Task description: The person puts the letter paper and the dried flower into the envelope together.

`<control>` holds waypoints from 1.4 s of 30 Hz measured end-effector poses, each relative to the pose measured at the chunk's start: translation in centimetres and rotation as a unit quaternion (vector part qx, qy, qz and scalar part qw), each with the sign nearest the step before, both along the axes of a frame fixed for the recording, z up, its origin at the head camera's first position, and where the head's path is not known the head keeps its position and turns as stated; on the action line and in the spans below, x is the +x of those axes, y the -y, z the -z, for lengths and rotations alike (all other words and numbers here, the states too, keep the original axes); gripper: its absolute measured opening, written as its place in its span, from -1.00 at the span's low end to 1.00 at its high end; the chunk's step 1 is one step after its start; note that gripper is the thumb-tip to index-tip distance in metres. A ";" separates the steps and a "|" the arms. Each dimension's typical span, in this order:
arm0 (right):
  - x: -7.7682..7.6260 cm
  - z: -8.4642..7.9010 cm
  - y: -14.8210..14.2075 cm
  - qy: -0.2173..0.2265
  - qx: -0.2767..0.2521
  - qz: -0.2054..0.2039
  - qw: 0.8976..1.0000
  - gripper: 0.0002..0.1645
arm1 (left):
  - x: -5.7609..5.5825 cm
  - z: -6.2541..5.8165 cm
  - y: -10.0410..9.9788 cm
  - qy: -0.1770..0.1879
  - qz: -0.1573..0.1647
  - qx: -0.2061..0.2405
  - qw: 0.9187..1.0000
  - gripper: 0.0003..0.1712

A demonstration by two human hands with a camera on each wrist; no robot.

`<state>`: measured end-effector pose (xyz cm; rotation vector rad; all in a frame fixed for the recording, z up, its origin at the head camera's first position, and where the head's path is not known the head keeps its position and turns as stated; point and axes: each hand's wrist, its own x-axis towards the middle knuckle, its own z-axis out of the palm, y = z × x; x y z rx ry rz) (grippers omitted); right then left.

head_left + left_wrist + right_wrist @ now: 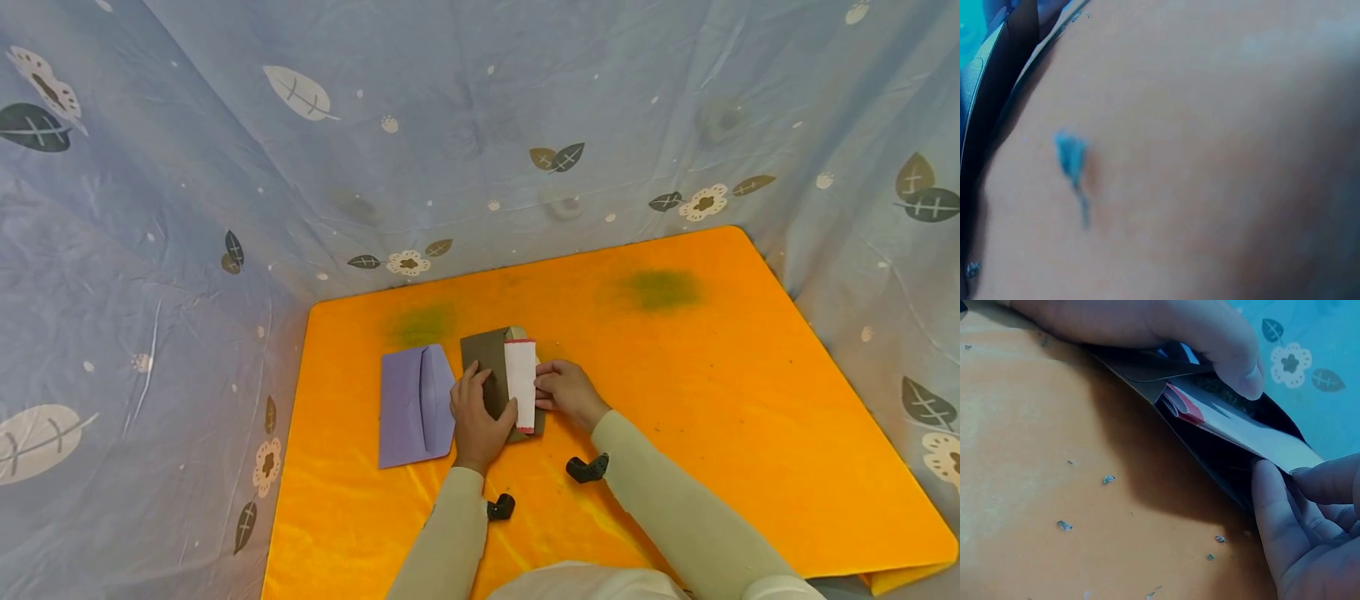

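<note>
A dark brown envelope [486,343] lies on the orange cloth with its opening toward the right. Along that opening sits a folded white paper [521,375] with red ends, its folded layers showing in the right wrist view. My left hand [478,421] rests over the envelope, fingers spread on its face and thumb beside the paper. From the right, my right hand [572,395] pinches the paper's long edge between thumb and fingers, close against the envelope's lip. Skin [1166,150] fills most of the left wrist view, hiding the left hand's work there.
Left of the brown envelope lies a purple envelope [401,408], flap side up. Orange cloth [712,400] covers the table, with small bits of debris on it. Patterned blue-grey curtains [465,150] hang along the back and sides.
</note>
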<state>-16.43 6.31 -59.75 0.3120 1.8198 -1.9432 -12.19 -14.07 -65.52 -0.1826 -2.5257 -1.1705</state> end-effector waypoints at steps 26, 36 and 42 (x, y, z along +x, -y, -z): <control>-1.6 0.7 1.2 0.004 -0.024 -0.027 0.999 -0.65 | 0.1 -0.1 -0.1 -0.021 0.004 0.003 1.000 -0.28; -1.8 0.9 2.5 -0.001 -0.034 -0.026 0.999 -0.67 | 0.1 0.1 0.1 -0.031 0.007 0.012 0.999 -0.32; -1.8 1.2 2.9 -0.002 -0.044 -0.027 0.999 -0.66 | 0.2 0.0 0.1 -0.027 0.008 0.011 1.000 -0.31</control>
